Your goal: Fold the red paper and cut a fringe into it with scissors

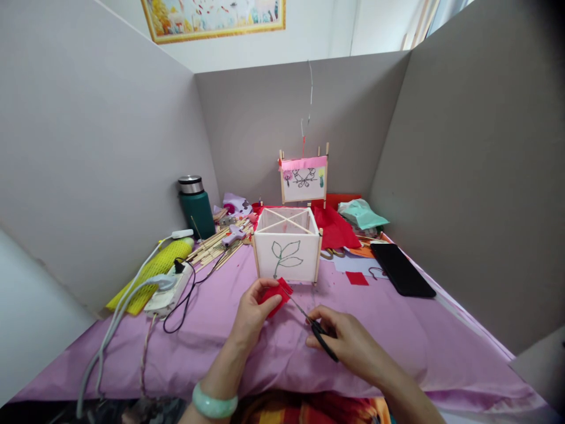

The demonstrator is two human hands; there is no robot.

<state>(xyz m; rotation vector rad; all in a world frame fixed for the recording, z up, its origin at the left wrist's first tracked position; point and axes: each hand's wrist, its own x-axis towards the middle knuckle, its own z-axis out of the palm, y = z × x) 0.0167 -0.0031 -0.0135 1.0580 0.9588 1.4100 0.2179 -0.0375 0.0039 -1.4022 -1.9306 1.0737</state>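
Note:
My left hand (253, 315) pinches a small piece of red paper (276, 296) just above the purple table cover (388, 330). My right hand (348, 338) grips black-handled scissors (311, 323), and their thin blades reach into the red paper. Right behind my hands stands a white paper lantern box (288, 246) on a stick frame, with a leaf drawn on its front. A pale green bangle (214, 403) sits on my left wrist.
A second small lantern with a pink top (303, 178) stands at the back. To the left lie a green flask (196, 206), a bundle of wooden sticks (216, 244), a purple glue gun (233, 235), a power strip (170, 291) and yellow mesh (152, 274). A black phone (401, 269) and red paper (335, 227) lie to the right. Grey partition walls enclose the table.

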